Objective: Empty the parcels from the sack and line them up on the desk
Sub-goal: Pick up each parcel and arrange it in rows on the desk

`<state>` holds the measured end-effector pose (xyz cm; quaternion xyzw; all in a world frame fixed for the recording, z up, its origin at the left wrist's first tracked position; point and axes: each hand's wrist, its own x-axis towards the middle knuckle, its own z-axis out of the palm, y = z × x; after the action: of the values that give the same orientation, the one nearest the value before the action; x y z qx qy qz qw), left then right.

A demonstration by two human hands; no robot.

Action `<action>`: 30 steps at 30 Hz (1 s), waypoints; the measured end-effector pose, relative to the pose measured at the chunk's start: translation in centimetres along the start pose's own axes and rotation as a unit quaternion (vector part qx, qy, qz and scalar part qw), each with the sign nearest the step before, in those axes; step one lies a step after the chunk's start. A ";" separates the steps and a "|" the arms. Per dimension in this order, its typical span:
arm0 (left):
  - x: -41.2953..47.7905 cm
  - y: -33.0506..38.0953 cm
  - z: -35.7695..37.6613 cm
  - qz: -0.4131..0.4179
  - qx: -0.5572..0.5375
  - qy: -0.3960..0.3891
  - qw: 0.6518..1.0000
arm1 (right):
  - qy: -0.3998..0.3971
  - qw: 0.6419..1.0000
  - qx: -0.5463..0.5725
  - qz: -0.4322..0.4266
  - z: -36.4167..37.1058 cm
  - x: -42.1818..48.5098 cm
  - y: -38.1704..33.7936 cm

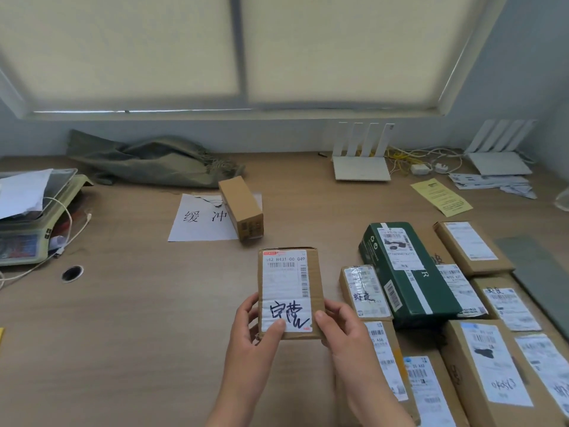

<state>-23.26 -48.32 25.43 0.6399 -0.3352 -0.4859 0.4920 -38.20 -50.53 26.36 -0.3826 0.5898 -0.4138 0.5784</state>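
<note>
I hold a small brown cardboard parcel (289, 282) with a white shipping label and black handwriting, just above the desk in the middle of the view. My left hand (255, 337) grips its lower left corner and my right hand (345, 331) its lower right corner. The grey-green sack (147, 161) lies flat and crumpled at the back left of the desk. A narrow brown box (241, 208) stands on a white sheet in front of the sack. To the right, several labelled parcels lie in rows, among them a dark green box (406, 272).
A weighing scale (27, 217) with papers and a white cable sits at the left edge. A cable hole (72, 273) is near it. Two white routers (361, 161) (498, 155) with cables stand at the back right, beside a yellow leaflet (441, 197). Bare wooden desk (138, 334) lies at the front left.
</note>
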 end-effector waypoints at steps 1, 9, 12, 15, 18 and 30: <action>0.5 -0.1 1.0 -0.004 0.007 0.004 1.000 | -0.003 1.000 -0.017 -0.005 -0.8 1.0 -0.1; 5.6 -2.2 8.5 -0.053 0.060 0.028 0.996 | -0.024 0.982 -0.187 -0.024 -6.3 8.6 -0.2; 7.2 -3.1 10.1 -0.078 0.083 0.036 0.993 | -0.028 0.961 -0.273 -0.037 -7.0 11.1 1.2; 8.5 -4.5 11.1 -0.096 0.109 0.043 0.988 | -0.032 0.932 -0.355 -0.066 -7.1 12.8 2.0; 9.0 -5.9 11.7 -0.096 0.139 0.041 0.985 | -0.051 0.906 -0.414 -0.072 -6.9 13.7 2.7; 8.9 -7.4 12.7 -0.098 0.205 0.008 0.974 | -0.032 0.873 -0.483 -0.061 -8.0 13.8 3.6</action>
<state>-33.00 -58.10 15.24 0.7604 -0.3597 -0.4476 0.3035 -46.60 -61.72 17.85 -0.6629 0.6725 -0.0995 0.3138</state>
